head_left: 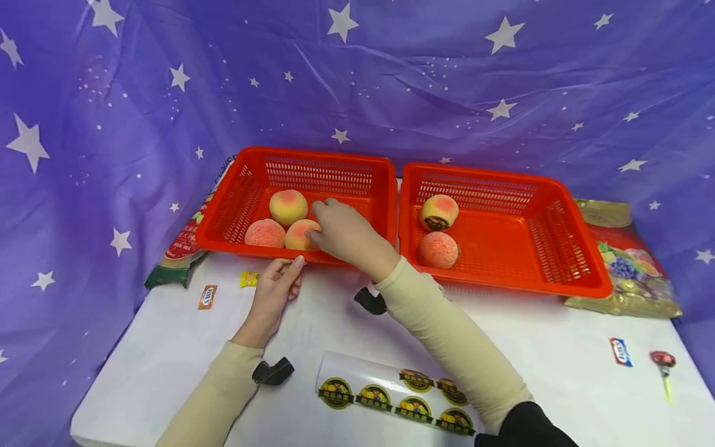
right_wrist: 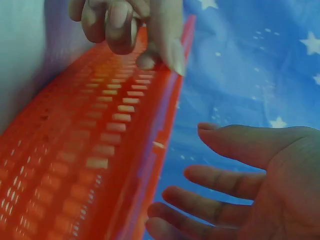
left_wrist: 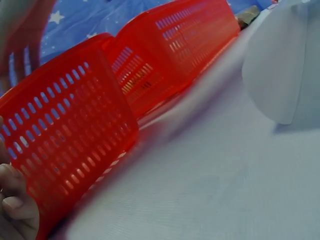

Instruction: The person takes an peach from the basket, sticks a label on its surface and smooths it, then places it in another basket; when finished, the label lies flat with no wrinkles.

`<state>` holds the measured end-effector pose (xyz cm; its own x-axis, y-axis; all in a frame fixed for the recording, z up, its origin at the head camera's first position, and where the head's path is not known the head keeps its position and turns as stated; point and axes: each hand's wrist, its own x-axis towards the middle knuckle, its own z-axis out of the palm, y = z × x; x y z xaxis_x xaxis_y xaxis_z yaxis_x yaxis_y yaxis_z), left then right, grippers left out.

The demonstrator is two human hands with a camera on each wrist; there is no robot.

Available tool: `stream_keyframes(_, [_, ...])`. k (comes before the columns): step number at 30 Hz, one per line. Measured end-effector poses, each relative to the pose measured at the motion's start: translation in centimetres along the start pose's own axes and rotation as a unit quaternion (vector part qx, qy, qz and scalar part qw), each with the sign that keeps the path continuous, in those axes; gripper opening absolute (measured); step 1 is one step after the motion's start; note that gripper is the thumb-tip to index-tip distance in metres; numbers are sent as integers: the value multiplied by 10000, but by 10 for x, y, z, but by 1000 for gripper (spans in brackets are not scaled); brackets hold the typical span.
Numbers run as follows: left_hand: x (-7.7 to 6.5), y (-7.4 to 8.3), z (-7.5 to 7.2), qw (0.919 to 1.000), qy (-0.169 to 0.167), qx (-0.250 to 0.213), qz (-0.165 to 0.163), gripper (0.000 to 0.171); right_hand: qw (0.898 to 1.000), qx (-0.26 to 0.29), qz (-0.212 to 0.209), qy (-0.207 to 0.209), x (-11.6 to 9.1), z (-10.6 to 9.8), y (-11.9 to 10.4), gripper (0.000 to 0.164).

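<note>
In the head view, three peaches, one at the back [head_left: 288, 207], one front left [head_left: 265, 233] and one front middle [head_left: 301, 234], lie in the left red basket [head_left: 385, 186]. My right hand [head_left: 349, 233] reaches over its front wall, beside the front middle peach. The right wrist view shows this hand [right_wrist: 285, 185] with fingers spread and nothing between them. My left hand [head_left: 275, 288] grips the basket's front rim, its thumb at the rim and its fingers curled outside the wall. The left wrist view shows those curled fingers [left_wrist: 17, 195] against the slotted wall.
Right of it stands a second red basket [head_left: 503, 242] with a labelled peach [head_left: 439, 212] and a pinker one [head_left: 439, 250]. A sticker sheet [head_left: 385, 372] lies in front. Small candies [head_left: 207, 297], a lollipop [head_left: 663, 359] and printed bags [head_left: 631, 261] lie around the sides.
</note>
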<state>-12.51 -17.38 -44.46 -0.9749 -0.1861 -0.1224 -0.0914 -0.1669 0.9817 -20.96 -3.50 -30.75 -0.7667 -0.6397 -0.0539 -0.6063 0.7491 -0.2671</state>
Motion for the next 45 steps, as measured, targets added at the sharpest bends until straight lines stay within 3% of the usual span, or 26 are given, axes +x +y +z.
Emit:
stream_keyframes(6, [2, -1, 6, 9999, -23, -5, 103, 29, 9983, 109, 234, -532, 30, 13, -5, 52])
stream_keyframes(11, [-1, 5, 14, 9998, -106, 124, 140, 28, 9939, -2, 546, -961, 41, 24, 1, 68])
stream_keyframes(19, [-8, 16, 20, 9995, -82, 233, 191, 29, 9919, -64, 542, -1150, 46, 35, 4, 62])
stream_keyframes(28, [-8, 18, 17, 9995, -51, 261, 176, 31, 9833, 162, 717, -1663, 58, 42, 9, 71])
stream_keyframes(45, [-13, 23, 9, 9997, 86, 227, 20, 34, 9837, 309, 390, -1726, 66, 47, 7, 72])
